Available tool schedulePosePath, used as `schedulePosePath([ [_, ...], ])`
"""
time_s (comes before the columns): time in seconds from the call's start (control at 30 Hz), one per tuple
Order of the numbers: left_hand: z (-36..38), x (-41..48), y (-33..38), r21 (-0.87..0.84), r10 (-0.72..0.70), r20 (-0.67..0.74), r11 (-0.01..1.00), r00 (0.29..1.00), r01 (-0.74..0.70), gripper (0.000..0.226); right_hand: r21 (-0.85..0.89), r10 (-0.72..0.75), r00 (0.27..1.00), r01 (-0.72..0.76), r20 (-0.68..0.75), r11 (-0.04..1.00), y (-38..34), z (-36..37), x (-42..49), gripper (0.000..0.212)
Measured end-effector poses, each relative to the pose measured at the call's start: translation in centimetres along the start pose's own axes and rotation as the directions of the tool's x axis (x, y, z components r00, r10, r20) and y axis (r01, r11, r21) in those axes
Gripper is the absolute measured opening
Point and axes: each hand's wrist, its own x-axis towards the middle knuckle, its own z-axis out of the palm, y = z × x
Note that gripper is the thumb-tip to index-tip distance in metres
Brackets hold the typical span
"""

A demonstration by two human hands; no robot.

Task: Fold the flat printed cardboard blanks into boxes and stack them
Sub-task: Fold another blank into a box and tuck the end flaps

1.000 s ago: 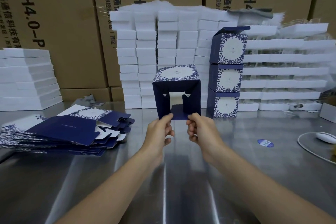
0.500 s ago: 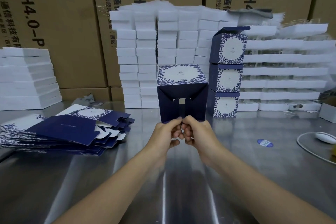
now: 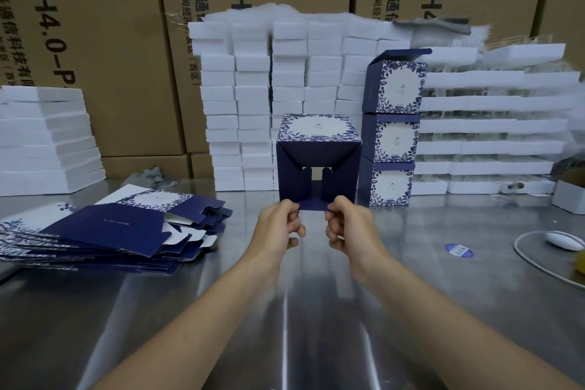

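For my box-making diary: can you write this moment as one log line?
step: folding box | left hand: pinches bottom flap | right hand: pinches same flap | end: not shut | stack: three boxes

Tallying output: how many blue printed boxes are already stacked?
3, in one column on the table: bottom box, middle box, top box, lid flap open. More could hide behind.
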Motion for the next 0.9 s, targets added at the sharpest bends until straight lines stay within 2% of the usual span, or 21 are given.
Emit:
schedulePosePath([
  [0.17,-0.4,0.1,-0.5,-0.028,0.028,-0.063,0.999,0.998,-0.030,0.009,-0.042,-0.029,1.000,0.029,0.000,0.999,0.2,-0.3,0.3,0.022],
  [0.23,-0.6,0.2,-0.8,-0.055,0.079,-0.102,0.995,0.992,-0.085,0.039,-0.112,-0.048,0.997,0.054,0.060,0.992,0.3,-0.6,0.4,0.024],
  [0.27,-0.7,0.4,-0.8,-0.066,0.106,-0.110,0.991,0.988,-0.114,0.047,-0.168,-0.061,0.994,0.076,0.092,0.983,0.4,-0.7,0.3,0.025],
  [0.33,-0.7,0.4,-0.6,-0.096,0.122,-0.093,0.987,0.988,-0.130,0.045,-0.278,-0.110,0.987,0.138,0.115,0.951,0.6,-0.7,0.4,0.022],
  [0.4,-0.6,0.4,-0.6,-0.087,0.127,-0.085,0.987,0.988,-0.134,0.039,-0.335,-0.184,0.981,0.195,0.065,0.922,1.2,-0.6,0.7,0.022],
  [0.5,-0.4,0.1,-0.7,-0.035,0.176,-0.093,0.983,0.980,-0.180,0.039,-0.413,-0.332,0.943,0.307,0.013,0.857,1.9,-1.0,1.2,0.066],
  [0.57,-0.4,0.0,-0.6,0.009,0.207,-0.086,0.978,0.975,-0.207,0.049,-0.436,-0.460,0.888,0.424,0.027,0.794,2.0,-1.0,1.1,0.079],
  [0.63,-0.2,0.0,-0.7,0.050,0.237,-0.076,0.971,0.968,-0.234,0.053,-0.429,-0.567,0.824,0.512,0.001,0.744,1.9,-0.8,0.9,0.074],
  [0.7,-0.1,0.0,-0.8,0.057,0.245,-0.078,0.969,0.966,-0.241,0.049,-0.427,-0.618,0.785,0.541,-0.054,0.724,1.5,-0.9,1.0,0.065],
  [0.8,-0.1,0.1,-0.6,0.072,0.232,-0.107,0.972,0.967,-0.225,0.037,-0.426,-0.599,0.793,0.506,-0.111,0.750,0.9,-1.5,1.3,0.057],
  [0.9,-0.2,0.4,-0.7,0.079,0.237,-0.134,0.971,0.962,-0.228,0.040,-0.428,-0.597,0.797,0.510,-0.093,0.746,0.9,-2.0,1.3,0.065],
])
